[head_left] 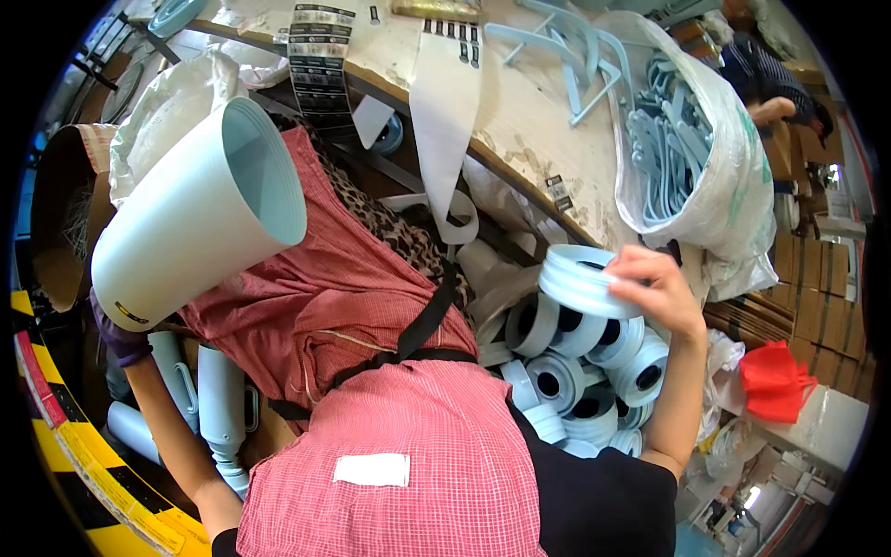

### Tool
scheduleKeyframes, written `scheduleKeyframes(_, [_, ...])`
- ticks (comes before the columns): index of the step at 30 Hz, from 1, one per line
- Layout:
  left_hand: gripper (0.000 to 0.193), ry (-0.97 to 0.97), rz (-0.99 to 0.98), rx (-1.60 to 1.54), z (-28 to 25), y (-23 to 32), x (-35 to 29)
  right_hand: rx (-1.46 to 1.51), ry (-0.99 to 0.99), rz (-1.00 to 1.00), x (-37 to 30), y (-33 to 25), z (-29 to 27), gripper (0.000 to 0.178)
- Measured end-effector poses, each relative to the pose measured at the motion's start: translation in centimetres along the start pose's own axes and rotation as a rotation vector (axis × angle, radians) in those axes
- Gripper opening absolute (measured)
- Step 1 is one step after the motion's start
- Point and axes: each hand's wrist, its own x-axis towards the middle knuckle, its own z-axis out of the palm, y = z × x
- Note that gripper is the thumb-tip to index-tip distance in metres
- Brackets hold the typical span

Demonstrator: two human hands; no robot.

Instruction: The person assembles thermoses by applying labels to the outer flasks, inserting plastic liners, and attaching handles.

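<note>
Person in a pink checked apron over a black top sits or stands at a worktop on the far side, with a large pale blue plastic tapered cylinder at the left and a pale blue ribbed plastic ring at the right. The left grip, in a purple glove, is at the cylinder's closed near-left end; its fingers are hidden behind it, so I cannot tell whether they are spread or curled. The cylinder lies tilted, its wide open mouth facing right and far. The bare right grip, slightly blurred, pinches the ring's right edge between thumb and fingers; the ring's body extends to the left of the fingertips. Just below on the near side is a heap of similar pale blue rings. Ring and cylinder are well apart.

Narrow pale blue plastic containers with handles sit near the left forearm. On the worktop's far right, a white plastic sack holds many pale blue plastic handles. A black-and-white label strip hangs over the worktop's edge, far left of centre.
</note>
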Motion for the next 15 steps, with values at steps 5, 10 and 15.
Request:
scheduleKeyframes(5, [0.055,0.03,0.162,0.245,1.8,2.0,0.2,0.857,-0.342,-0.208,8.4,4.1,8.3,0.04])
scheduleKeyframes(10, [0.048,0.17,0.544,0.545,1.8,11.3,-1.8,0.445,0.255,-0.325,13.0,5.0,22.1,0.043])
scheduleKeyframes(15, [0.056,0.079,0.193,0.54,-1.2,6.9,-9.5,-0.218,-0.053,-0.777,11.1,1.5,21.0,0.052])
